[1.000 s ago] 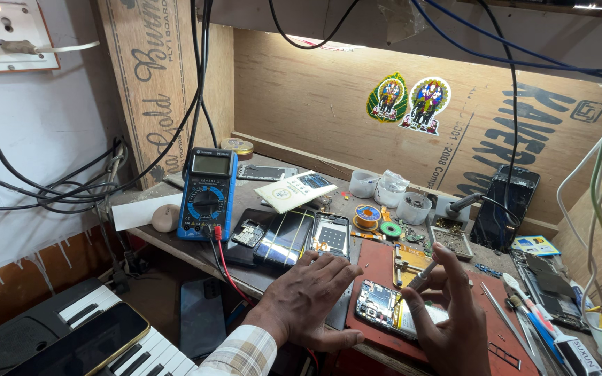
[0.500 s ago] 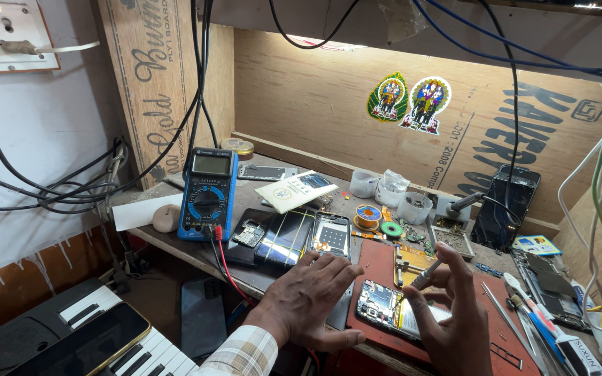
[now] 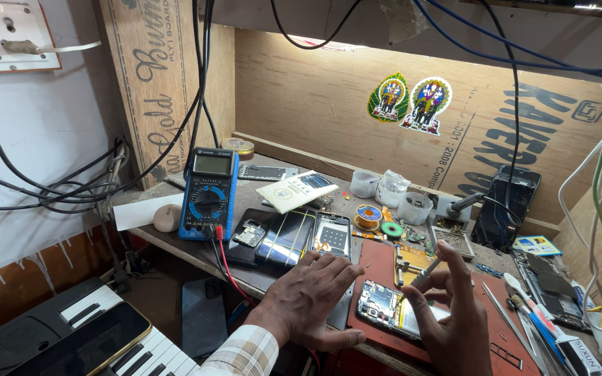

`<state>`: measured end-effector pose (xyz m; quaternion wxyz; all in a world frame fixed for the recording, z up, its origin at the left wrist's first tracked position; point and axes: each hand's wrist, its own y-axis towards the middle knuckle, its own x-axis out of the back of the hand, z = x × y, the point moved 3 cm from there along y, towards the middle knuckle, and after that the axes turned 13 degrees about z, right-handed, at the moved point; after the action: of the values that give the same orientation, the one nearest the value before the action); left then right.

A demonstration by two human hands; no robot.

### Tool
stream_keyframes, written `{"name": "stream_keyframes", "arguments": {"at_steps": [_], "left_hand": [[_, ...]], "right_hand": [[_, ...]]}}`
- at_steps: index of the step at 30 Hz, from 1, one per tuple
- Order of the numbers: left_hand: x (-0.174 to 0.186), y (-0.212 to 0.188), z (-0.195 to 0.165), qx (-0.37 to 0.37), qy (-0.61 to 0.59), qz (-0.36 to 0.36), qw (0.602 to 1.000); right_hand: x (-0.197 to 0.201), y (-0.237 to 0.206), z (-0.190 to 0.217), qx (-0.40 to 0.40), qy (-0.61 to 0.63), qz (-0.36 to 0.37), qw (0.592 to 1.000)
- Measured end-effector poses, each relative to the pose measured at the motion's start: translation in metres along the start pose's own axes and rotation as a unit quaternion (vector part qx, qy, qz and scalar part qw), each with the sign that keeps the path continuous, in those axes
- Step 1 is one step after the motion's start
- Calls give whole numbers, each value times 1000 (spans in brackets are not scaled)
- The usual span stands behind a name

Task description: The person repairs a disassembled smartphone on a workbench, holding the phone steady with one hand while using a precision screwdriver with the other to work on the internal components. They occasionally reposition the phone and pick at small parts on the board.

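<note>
Two hands work low at the front of the desk. An opened phone, its back off and circuit board showing, lies flat on a red mat between them. The left hand rests palm down with fingers spread, loose and closed on nothing, its fingertips just beside the phone's left edge and its thumb along the desk's front lip. The right hand has a firm grip on a slim screwdriver, pinched between thumb and fingers, the shaft slanting down toward the phone's upper right part; whether the tip touches the board I cannot tell. So the phone sits just below and to the left of that grip. Further back stand a blue multimeter with red and black leads, more opened handsets, and a solder spool.
</note>
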<state>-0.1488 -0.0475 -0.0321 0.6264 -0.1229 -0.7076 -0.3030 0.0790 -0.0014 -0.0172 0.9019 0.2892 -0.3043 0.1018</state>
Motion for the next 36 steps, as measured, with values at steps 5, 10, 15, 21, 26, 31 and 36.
{"name": "stream_keyframes", "arguments": {"at_steps": [5, 10, 15, 21, 26, 31, 36], "left_hand": [[0, 0, 0, 2, -9, 2, 1000], [1, -1, 0, -3, -1, -13, 1000], [1, -2, -1, -4, -1, -19, 1000], [0, -1, 0, -4, -5, -19, 1000], [0, -1, 0, -2, -4, -11, 1000], [0, -1, 0, -6, 0, -17, 1000], [2, -1, 0, -8, 0, -18, 1000]], "right_hand": [[0, 0, 0, 29, -7, -5, 1000], [1, -1, 1, 10, -18, -18, 1000], [2, 0, 3, -24, -4, -12, 1000], [3, 0, 6, -12, -4, -23, 1000], [2, 0, 1, 25, -11, -22, 999], [0, 0, -7, 48, -33, -22, 998], [-2, 1, -14, 4, 1, 5, 1000]]}}
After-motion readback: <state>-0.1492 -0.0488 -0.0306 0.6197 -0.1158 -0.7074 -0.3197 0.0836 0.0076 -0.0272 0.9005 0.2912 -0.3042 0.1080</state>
